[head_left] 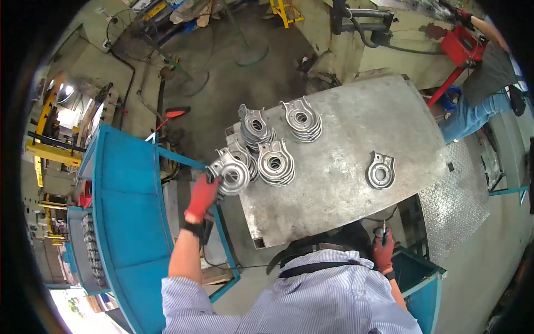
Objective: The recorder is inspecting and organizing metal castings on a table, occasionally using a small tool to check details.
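My left hand, in a red glove, grips a round stamped metal bracket with a hole in its middle, at the left edge of the steel table. Close by stand several stacks of like brackets, among them a front stack, a back left stack and a back right stack. One bracket lies alone on the table's right part. My right hand, also red-gloved, hangs low beyond the near edge, closed around a dark hand tool with a thin, pale tip.
A blue metal chute stands left of the table, and a blue bin is at the lower right. Diamond-plate sheet lies right of the table. Another person works at the upper right beside a red box.
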A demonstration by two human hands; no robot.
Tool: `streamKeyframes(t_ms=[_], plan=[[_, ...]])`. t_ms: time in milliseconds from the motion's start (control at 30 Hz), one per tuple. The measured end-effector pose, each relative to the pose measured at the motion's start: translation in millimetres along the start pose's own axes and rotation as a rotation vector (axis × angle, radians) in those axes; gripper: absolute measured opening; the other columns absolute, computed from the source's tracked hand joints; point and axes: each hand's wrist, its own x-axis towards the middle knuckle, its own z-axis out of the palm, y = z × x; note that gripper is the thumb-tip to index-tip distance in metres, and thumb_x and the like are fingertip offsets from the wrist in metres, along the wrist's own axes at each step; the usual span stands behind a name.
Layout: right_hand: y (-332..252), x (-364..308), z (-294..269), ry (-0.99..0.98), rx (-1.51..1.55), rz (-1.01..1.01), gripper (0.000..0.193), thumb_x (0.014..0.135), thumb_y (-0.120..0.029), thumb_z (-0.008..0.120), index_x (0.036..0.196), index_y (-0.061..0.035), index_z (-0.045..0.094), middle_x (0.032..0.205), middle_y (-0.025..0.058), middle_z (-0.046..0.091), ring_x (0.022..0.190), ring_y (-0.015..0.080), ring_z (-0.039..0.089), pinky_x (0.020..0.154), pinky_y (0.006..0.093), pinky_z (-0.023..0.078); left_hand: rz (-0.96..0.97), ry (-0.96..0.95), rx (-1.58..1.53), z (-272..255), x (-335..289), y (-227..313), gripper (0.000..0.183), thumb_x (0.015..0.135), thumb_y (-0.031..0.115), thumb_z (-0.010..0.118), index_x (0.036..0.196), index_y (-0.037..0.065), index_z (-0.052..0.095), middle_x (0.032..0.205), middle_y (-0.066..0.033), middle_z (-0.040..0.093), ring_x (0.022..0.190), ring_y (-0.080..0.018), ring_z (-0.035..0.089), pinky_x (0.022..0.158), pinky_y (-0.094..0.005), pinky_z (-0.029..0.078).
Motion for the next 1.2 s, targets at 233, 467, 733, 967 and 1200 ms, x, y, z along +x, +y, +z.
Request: streamKeyframes(t_ms=[233, 467, 733, 967, 1200], plan=[[7, 6, 2, 0.065, -0.019, -0.050, 0.026, 0.084, -0.010, 0.056, 0.105, 0.0042, 0.053, 0.080, 0.0189, 0.062, 0.068, 0.0312, 0.058, 0.063, 0.0357, 0.044, 0.086, 0.052, 0.279, 25, 97, -44, 0.047, 0.077, 0.034, 0.066, 0.101, -0.005, 0.057, 0.097, -0.0272, 0.060, 0.097, -0.0427, 0.055, 0.081, -0.0468, 0.045], [5, 7, 0, 0.002, -0.048, 0.156, 0.027, 0.086, -0.011, 0.055, 0.108, 0.0043, 0.053, 0.088, 0.0205, 0.062, 0.077, 0.0312, 0.060, 0.069, 0.0365, 0.045, -0.174, 0.117, 0.388, 28, 79, 0, 0.058, 0.076, 0.044, 0.067, 0.104, -0.005, 0.056, 0.105, -0.0262, 0.060, 0.100, -0.0411, 0.056, 0.082, -0.0449, 0.046], [28, 1, 6, 0.081, -0.114, 0.113, 0.032, 0.086, -0.014, 0.056, 0.111, 0.0055, 0.051, 0.083, 0.0218, 0.061, 0.077, 0.0309, 0.061, 0.069, 0.0395, 0.046, -0.056, 0.134, -0.155, 75, 98, -58, 0.041, 0.085, 0.037, 0.060, 0.090, -0.004, 0.061, 0.089, -0.0257, 0.063, 0.088, -0.0395, 0.060, 0.073, -0.0418, 0.045], [7, 8, -4, 0.012, -0.034, 0.210, 0.026, 0.085, -0.012, 0.056, 0.104, 0.0049, 0.052, 0.081, 0.0231, 0.060, 0.073, 0.0332, 0.061, 0.064, 0.0397, 0.045, -0.062, 0.370, -0.199, 97, 90, -47, 0.033, 0.087, 0.029, 0.057, 0.084, -0.004, 0.062, 0.076, -0.0241, 0.062, 0.072, -0.0418, 0.056, 0.063, -0.0423, 0.042], [14, 9, -2, 0.050, -0.086, 0.123, 0.030, 0.086, -0.013, 0.057, 0.109, 0.0055, 0.053, 0.086, 0.0234, 0.061, 0.080, 0.0368, 0.061, 0.069, 0.0382, 0.046, -0.148, 0.362, 0.029, 82, 72, -34, 0.032, 0.086, 0.028, 0.054, 0.078, -0.001, 0.063, 0.074, -0.0241, 0.061, 0.073, -0.0416, 0.059, 0.062, -0.0467, 0.042]])
